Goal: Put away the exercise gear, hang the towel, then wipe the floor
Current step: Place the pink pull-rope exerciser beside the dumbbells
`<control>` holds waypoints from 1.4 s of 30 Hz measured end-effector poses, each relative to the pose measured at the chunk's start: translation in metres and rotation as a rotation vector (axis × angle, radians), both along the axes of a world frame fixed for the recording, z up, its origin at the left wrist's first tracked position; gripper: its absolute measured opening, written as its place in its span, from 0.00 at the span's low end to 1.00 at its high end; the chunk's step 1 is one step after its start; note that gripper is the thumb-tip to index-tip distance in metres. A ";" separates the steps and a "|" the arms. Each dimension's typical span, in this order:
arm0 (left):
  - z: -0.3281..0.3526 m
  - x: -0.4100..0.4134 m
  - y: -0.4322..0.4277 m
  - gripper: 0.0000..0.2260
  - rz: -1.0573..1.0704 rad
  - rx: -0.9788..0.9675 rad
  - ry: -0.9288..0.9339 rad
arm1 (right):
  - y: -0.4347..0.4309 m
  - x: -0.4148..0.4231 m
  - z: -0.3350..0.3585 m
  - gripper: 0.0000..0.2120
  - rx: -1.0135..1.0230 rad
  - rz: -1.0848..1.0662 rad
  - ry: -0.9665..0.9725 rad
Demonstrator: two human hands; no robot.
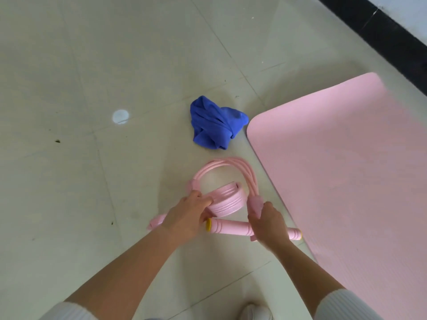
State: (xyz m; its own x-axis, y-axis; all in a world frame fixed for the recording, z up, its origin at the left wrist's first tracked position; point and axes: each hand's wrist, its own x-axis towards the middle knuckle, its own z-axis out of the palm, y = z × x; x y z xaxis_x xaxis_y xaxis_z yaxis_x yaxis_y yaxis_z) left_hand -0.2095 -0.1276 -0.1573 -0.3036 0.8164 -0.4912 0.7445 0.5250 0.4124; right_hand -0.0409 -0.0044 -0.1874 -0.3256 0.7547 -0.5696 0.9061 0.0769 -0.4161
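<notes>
A pink pedal resistance puller lies on the tiled floor, its tubes looped in an arch over a ribbed pink foot pedal. A pink foam handle bar with yellow end caps lies in front. My left hand grips the left end of the pedal. My right hand holds the right end of the tubes where they join the bar. A crumpled blue towel rests on the floor just beyond the puller. A pink exercise mat lies flat to the right.
A round white spot and small dark specks mark the pale floor tiles on the left. A black skirting strip runs along the wall at the top right. A shoe tip shows at the bottom edge.
</notes>
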 end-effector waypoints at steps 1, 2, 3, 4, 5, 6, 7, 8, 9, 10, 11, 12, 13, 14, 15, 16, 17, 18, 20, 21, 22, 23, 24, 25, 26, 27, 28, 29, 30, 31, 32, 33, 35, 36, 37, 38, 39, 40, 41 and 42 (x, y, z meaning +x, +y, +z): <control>0.016 0.002 0.000 0.11 0.004 0.022 -0.025 | -0.001 0.002 0.017 0.11 0.008 0.006 0.009; 0.033 0.006 0.000 0.11 0.009 0.038 -0.048 | -0.001 0.005 0.038 0.11 0.029 0.025 0.004; 0.053 0.010 0.001 0.10 0.018 0.054 -0.069 | -0.002 0.009 0.061 0.10 0.059 0.051 -0.010; 0.075 0.014 0.001 0.10 0.026 0.080 -0.086 | -0.002 0.014 0.086 0.10 0.097 0.066 -0.014; 0.098 0.019 0.002 0.09 0.032 0.106 -0.104 | -0.002 0.020 0.112 0.09 0.122 0.065 -0.012; 0.123 0.023 0.002 0.07 0.039 0.136 -0.122 | -0.003 0.027 0.138 0.09 0.137 0.058 -0.003; 0.150 0.028 0.003 0.05 0.042 0.154 -0.138 | -0.004 0.034 0.167 0.09 0.145 0.049 0.004; 0.178 0.033 0.003 0.04 0.035 0.161 -0.143 | -0.005 0.043 0.197 0.09 0.153 0.043 0.009; 0.208 0.039 0.003 0.05 0.020 0.157 -0.135 | -0.007 0.052 0.229 0.08 0.164 0.040 0.009; 0.238 0.046 0.004 0.07 -0.002 0.151 -0.121 | -0.009 0.061 0.260 0.08 0.179 0.035 0.004; 0.269 0.052 0.004 0.10 -0.025 0.150 -0.108 | -0.011 0.071 0.294 0.07 0.199 0.021 -0.003; 0.302 0.060 0.004 0.10 -0.049 0.158 -0.104 | -0.013 0.080 0.328 0.06 0.217 -0.002 -0.007; 0.335 0.068 0.004 0.10 -0.073 0.172 -0.107 | -0.016 0.090 0.361 0.05 0.226 -0.033 -0.009; 0.368 0.078 0.003 0.10 -0.095 0.186 -0.110 | -0.020 0.102 0.395 0.05 0.235 -0.069 -0.006; 0.400 0.088 0.002 0.10 -0.116 0.199 -0.107 | -0.025 0.113 0.427 0.05 0.245 -0.105 -0.006; 0.431 0.101 -0.001 0.10 -0.141 0.208 -0.102 | -0.032 0.127 0.460 0.05 0.265 -0.141 -0.004; 0.462 0.115 -0.004 0.11 -0.171 0.220 -0.094 | -0.040 0.142 0.491 0.05 0.285 -0.177 0.005; 0.491 0.128 -0.008 0.12 -0.203 0.235 -0.083 | -0.049 0.157 0.520 0.05 0.306 -0.211 0.025; 0.539 0.157 -0.018 0.14 -0.270 0.256 -0.050 | -0.070 0.191 0.572 0.06 0.332 -0.290 0.083; 0.559 0.173 -0.022 0.13 -0.299 0.269 -0.039 | -0.083 0.210 0.595 0.06 0.350 -0.329 0.107; 0.577 0.191 -0.028 0.12 -0.330 0.285 -0.042 | -0.097 0.230 0.616 0.07 0.375 -0.366 0.127; 0.593 0.209 -0.033 0.10 -0.364 0.312 -0.050 | -0.110 0.251 0.635 0.07 0.404 -0.407 0.145; 0.608 0.229 -0.038 0.09 -0.402 0.338 -0.055 | -0.124 0.273 0.650 0.08 0.427 -0.453 0.160; 0.620 0.251 -0.043 0.09 -0.446 0.357 -0.061 | -0.139 0.296 0.664 0.09 0.442 -0.500 0.167; 0.630 0.273 -0.047 0.09 -0.488 0.365 -0.074 | -0.154 0.319 0.675 0.09 0.452 -0.545 0.160; 0.638 0.297 -0.052 0.10 -0.533 0.364 -0.090 | -0.169 0.344 0.685 0.09 0.461 -0.582 0.143; 0.645 0.323 -0.056 0.09 -0.575 0.356 -0.111 | -0.183 0.370 0.691 0.09 0.469 -0.620 0.124; 0.650 0.351 -0.059 0.08 -0.618 0.349 -0.139 | -0.198 0.398 0.697 0.09 0.478 -0.661 0.109; 0.655 0.380 -0.062 0.06 -0.663 0.337 -0.170 | -0.213 0.427 0.702 0.09 0.485 -0.704 0.097; 0.658 0.411 -0.064 0.05 -0.704 0.312 -0.204 | -0.228 0.456 0.706 0.08 0.488 -0.746 0.082; 0.661 0.443 -0.068 0.05 -0.741 0.274 -0.237 | -0.244 0.486 0.711 0.07 0.486 -0.787 0.062; 0.664 0.477 -0.074 0.06 -0.782 0.240 -0.269 | -0.262 0.519 0.716 0.07 0.485 -0.830 0.046; 0.667 0.551 -0.093 0.05 -0.844 0.176 -0.341 | -0.304 0.589 0.723 0.07 0.490 -0.918 0.039; 0.673 0.590 -0.106 0.05 -0.868 0.151 -0.373 | -0.326 0.625 0.727 0.07 0.493 -0.954 0.033; 0.674 0.628 -0.118 0.05 -0.895 0.131 -0.402 | -0.349 0.661 0.731 0.06 0.496 -0.982 0.015; 0.678 0.665 -0.133 0.06 -0.919 0.111 -0.434 | -0.373 0.694 0.734 0.06 0.493 -1.010 -0.014; 0.683 0.702 -0.150 0.07 -0.938 0.090 -0.472 | -0.398 0.726 0.739 0.07 0.489 -1.046 -0.047; 0.689 0.739 -0.166 0.08 -0.961 0.060 -0.507 | -0.422 0.757 0.744 0.07 0.482 -1.094 -0.076; 0.694 0.775 -0.180 0.09 -0.993 0.022 -0.537 | -0.444 0.788 0.747 0.08 0.476 -1.144 -0.102; 0.699 0.810 -0.194 0.09 -1.031 -0.016 -0.564 | -0.465 0.818 0.751 0.08 0.472 -1.191 -0.125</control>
State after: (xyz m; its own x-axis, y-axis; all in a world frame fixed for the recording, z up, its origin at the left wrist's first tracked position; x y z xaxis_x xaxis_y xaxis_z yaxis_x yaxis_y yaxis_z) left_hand 0.6010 -0.3212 0.5413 0.7612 0.5414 -0.3571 0.5343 -0.2115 0.8184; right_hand 0.7772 -0.4690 0.5638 0.7205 0.6778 -0.1465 0.5483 -0.6862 -0.4781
